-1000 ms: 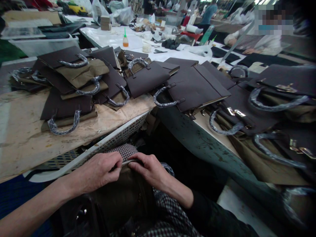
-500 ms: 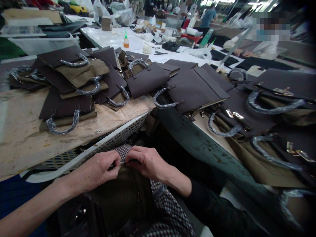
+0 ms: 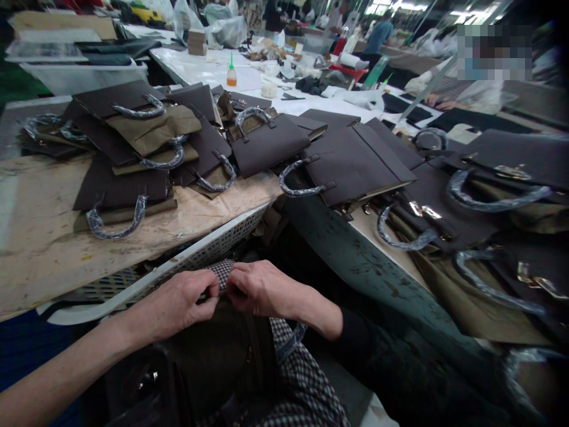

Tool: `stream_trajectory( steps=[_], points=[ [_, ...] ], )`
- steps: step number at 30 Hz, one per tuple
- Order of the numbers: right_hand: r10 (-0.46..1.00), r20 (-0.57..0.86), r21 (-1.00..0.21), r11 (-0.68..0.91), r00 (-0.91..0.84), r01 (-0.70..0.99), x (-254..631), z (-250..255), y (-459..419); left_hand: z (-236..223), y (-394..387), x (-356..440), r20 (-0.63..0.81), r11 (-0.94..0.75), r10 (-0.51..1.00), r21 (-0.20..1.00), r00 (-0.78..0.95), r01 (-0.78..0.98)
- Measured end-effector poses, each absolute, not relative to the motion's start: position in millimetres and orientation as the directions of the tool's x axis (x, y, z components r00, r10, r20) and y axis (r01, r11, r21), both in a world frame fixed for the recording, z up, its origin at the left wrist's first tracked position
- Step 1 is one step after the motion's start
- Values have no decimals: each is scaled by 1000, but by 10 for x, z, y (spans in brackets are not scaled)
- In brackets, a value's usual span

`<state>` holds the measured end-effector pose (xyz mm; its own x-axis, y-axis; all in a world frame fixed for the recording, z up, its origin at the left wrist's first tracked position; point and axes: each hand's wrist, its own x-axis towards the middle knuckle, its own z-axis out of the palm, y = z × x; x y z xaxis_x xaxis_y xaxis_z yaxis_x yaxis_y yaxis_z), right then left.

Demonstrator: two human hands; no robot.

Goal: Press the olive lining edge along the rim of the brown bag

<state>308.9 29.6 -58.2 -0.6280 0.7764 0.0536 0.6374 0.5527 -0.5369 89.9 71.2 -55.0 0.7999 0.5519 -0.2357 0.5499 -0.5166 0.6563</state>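
On my lap, over checkered cloth [image 3: 306, 367], lies a dark handbag [image 3: 213, 356] with its olive-brown lining showing and a zipper on it. My left hand [image 3: 195, 296] is closed in a pinch at the far edge of this bag. Close beside it, my right hand [image 3: 255, 287] also pinches the same edge, its fingers curled under and partly hidden. A plastic-wrapped handle [image 3: 293, 341] sticks out at the bag's right side. Metal hardware glints at its lower left.
Brown handbags with plastic-wrapped handles pile up on the left table [image 3: 40, 237] and the right table [image 3: 377, 261]. A white plastic basket [image 3: 178, 261] stands between my lap and the left table. Farther back, a glue bottle [image 3: 232, 74] stands on a white table; a co-worker sits at the right.
My right hand has turned slightly, its fingers curling farther down over the bag's edge. The left hand stays nearly in place. The view has shifted a little.
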Motion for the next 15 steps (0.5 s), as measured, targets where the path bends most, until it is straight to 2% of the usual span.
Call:
stream_trajectory(
  steps=[4,8,15],
  points=[
    [809,164,-661,515,-565,545,3067,-741,245,-538,709,899,-244,-496,570,659,785,565],
    [883,183,-766,404,-432,501,3022,-847,169,-526,710,897,-277,-466,574,664,771,585],
    [934,207,-823,328,-292,464,2973,-900,66,-519,696,902,-307,-428,597,660,741,618]
  ],
)
